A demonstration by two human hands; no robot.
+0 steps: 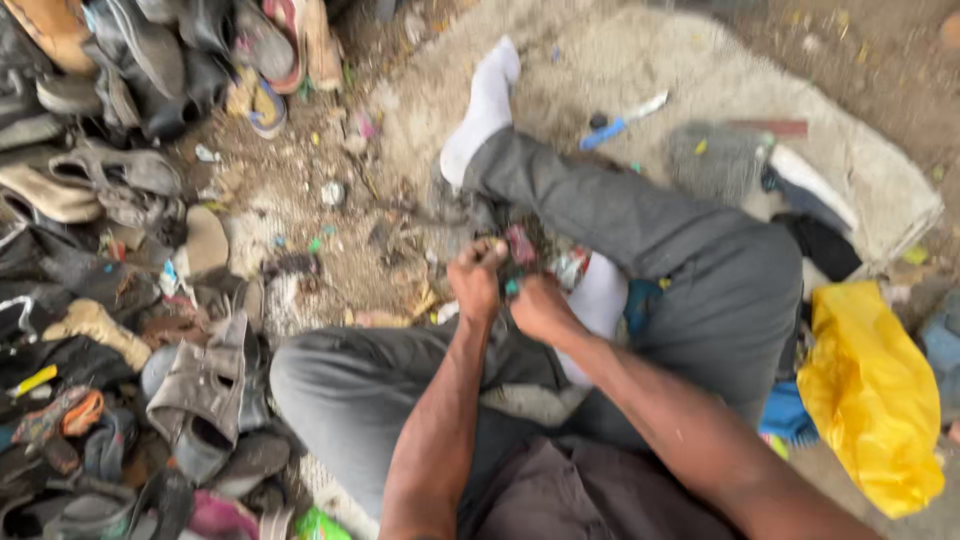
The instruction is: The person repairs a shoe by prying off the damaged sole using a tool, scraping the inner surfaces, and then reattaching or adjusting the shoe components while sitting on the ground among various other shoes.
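- Small multicoloured object (520,245): blurred, with pink and green parts; it sits between the two hands, just above the white sock on the folded leg. Its kind cannot be told.
- Left hand (477,278): fingers (487,250) curled narrow at the object's left edge; whether they actually grip it cannot be told.
- Right hand (540,308): closed into a loose fist just below the object, touching or nearly touching it; its grip is also unclear.
- Grey trousers (640,215): cross-legged, enclosing the object on both sides; one white-socked foot (485,105) extends above it.
- Pile of worn shoes and sandals (110,250): well to the left of the object.
- Yellow plastic bag (870,390): well to the right of the object.
- Blue-handled tool (620,122): on the mat (880,170), above and to the right of the object.
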